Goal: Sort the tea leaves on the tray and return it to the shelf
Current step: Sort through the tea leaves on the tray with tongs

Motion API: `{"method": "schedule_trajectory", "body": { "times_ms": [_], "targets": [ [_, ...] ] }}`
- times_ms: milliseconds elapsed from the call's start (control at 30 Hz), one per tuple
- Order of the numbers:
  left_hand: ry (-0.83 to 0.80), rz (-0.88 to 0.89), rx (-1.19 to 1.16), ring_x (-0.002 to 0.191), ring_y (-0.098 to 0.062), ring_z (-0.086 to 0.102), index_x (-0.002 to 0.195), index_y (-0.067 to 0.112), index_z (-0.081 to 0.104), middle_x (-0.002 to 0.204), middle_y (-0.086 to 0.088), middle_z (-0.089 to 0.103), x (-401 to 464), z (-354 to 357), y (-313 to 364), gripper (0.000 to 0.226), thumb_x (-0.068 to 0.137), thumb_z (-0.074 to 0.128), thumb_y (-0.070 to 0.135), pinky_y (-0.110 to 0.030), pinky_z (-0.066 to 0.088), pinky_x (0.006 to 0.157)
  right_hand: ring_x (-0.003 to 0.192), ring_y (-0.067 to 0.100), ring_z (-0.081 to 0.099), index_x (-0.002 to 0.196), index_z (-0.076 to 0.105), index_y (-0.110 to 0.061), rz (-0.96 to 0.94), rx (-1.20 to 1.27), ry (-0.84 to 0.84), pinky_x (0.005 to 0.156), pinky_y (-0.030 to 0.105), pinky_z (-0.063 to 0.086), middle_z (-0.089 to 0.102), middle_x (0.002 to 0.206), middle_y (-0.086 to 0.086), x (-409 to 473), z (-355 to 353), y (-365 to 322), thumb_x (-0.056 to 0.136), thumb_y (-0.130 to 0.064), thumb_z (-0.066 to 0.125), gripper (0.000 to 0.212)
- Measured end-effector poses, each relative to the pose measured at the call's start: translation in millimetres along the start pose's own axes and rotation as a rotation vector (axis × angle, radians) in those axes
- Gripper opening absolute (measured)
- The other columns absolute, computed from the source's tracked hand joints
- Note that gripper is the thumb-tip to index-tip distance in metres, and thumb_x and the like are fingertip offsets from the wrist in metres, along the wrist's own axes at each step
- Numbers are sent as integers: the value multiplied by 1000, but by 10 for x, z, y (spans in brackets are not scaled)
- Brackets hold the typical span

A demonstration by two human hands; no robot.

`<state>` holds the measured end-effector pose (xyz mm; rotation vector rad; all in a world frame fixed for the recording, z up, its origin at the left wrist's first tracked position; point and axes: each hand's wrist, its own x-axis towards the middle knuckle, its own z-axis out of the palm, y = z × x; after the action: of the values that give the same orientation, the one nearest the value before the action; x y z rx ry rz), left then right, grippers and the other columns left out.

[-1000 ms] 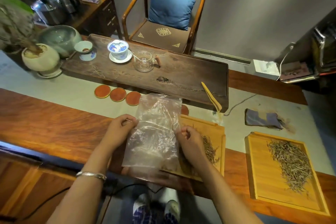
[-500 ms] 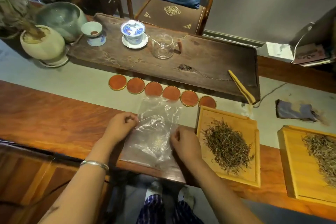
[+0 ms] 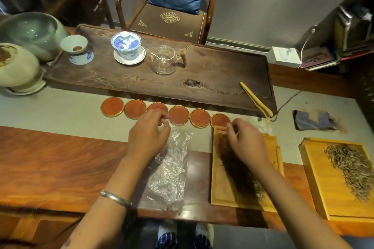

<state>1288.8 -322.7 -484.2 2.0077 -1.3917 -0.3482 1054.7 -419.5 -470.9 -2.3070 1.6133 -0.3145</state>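
A clear plastic bag (image 3: 172,172) lies flat on the wooden table in front of me. My left hand (image 3: 148,137) is at its far left corner, fingers curled and seemingly pinching the bag's top edge. Beside the bag on the right sits a bamboo tray (image 3: 220,190) holding dark tea leaves (image 3: 234,170). My right hand (image 3: 248,144) hovers over that tray's far end, fingers curled down toward the leaves; blur hides whether it holds any. Further right, a second bamboo tray (image 3: 315,180) carries pale tea leaves (image 3: 348,170).
Several round orange coasters (image 3: 179,115) line up beyond the bag. Behind them a dark tea board (image 3: 218,79) bears a lidded cup (image 3: 126,44), a glass pitcher (image 3: 164,59) and bamboo tongs (image 3: 256,100). A grey cloth (image 3: 312,120) lies right; pots stand far left.
My right hand has let go of the bag and moved right over the dark-leaf tray. The bag now lies flat, and my left hand has shifted to its far edge.
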Motion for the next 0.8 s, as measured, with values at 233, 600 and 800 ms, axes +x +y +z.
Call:
{"method": "schedule_trajectory", "body": {
  "times_ms": [233,600,800],
  "targets": [
    [-289,143,-169,76,-10,58,102,22,64,88,9,62,217,913,481,15,93,53,21,-33,51,64,90,44,56,122,42,-6,-96,-558,-49,68,48,53,45,120,25,1075,-404,794,83,-8,64,45],
    [-287,84,-149,76,8,51,97,30,53,81,18,54,-182,1537,197,5,94,52,35,-15,32,56,124,41,43,136,38,-19,-660,-1064,-285,90,44,49,19,150,26,1601,-281,1229,66,-25,82,83],
    [-246,111,-191,76,-8,53,104,25,53,79,18,55,-248,1652,183,18,90,51,37,-29,42,64,104,31,54,118,60,-11,-784,-1101,-293,76,37,52,51,122,17,1516,-368,1248,82,-17,66,37]
  ]
}}
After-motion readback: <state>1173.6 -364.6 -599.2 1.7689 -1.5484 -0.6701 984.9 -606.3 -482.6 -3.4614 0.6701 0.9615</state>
